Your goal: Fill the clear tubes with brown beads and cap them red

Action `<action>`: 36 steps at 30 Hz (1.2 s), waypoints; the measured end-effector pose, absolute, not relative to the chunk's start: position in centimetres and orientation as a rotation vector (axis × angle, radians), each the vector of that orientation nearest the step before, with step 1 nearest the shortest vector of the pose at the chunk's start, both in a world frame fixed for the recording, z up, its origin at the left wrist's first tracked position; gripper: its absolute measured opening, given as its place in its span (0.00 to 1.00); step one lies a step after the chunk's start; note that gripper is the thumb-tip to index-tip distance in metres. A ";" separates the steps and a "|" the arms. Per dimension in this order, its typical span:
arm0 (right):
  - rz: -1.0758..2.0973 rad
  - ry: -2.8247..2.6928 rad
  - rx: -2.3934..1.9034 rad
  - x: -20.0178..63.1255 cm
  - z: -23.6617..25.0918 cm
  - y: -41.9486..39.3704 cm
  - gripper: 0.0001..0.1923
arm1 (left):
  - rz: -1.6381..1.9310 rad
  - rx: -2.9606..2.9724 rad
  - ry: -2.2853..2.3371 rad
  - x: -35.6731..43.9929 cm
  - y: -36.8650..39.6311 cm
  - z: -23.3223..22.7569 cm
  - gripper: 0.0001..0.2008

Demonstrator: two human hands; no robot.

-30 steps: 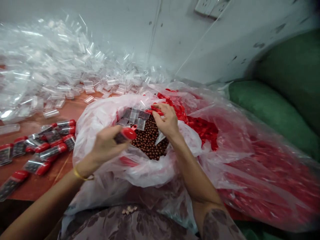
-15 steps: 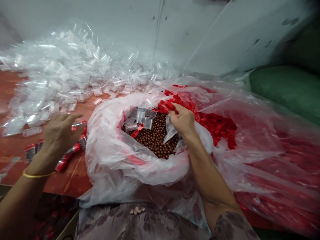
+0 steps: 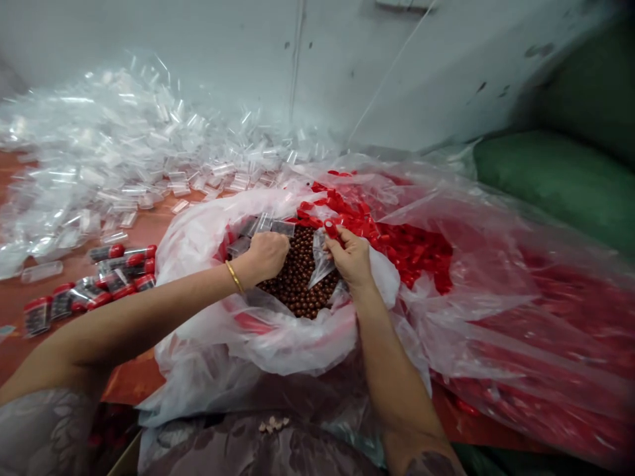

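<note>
My left hand (image 3: 265, 254) is curled into a fist inside a white plastic bag (image 3: 208, 258), resting on small brown beads (image 3: 297, 287). It lies against several clear tubes (image 3: 270, 227) and seems closed on one of them; its palm is hidden. My right hand (image 3: 351, 256) is at the bag's right rim and pinches a red cap (image 3: 331, 229) between thumb and fingers. Just beyond it, a heap of red caps (image 3: 411, 248) fills a larger clear bag (image 3: 496, 277).
Several capped tubes filled with beads (image 3: 119, 261) lie on the red-brown table (image 3: 143, 228) at the left. A big pile of empty clear tubes (image 3: 99, 152) covers the table's back. A green sack (image 3: 560, 178) sits at the right against the grey wall.
My left hand set a filled, capped tube among the others at the left, then swung back into the bead bag and closed. My right hand picked a red cap from the heap.
</note>
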State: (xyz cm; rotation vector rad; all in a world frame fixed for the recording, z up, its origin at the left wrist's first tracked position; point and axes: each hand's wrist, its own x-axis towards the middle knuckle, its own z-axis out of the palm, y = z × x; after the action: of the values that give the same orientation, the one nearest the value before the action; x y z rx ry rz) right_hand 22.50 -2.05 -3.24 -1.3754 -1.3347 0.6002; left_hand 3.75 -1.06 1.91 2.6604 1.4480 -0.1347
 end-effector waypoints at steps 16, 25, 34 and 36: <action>0.631 -1.383 -1.329 22.6 -3.2 -2.4 0.12 | -0.218 2.582 1.201 5.2 -0.7 -0.3 0.11; 0.656 -1.348 -1.336 22.7 -3.1 -2.3 0.11 | 0.560 1.883 0.925 4.3 0.5 -3.2 0.20; 0.825 -1.281 -1.155 22.6 -2.6 -2.7 0.15 | 0.705 1.175 0.496 1.8 -1.5 -1.1 0.20; 0.845 -1.262 -1.176 22.6 -2.7 -2.6 0.13 | 0.721 1.256 0.484 1.4 -1.8 -0.5 0.19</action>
State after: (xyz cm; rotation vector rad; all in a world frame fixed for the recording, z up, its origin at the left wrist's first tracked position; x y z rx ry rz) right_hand 22.55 -2.61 -2.74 -1.1764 -1.2618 0.8446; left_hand 1.41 -1.83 -0.51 1.2564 0.4842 0.7211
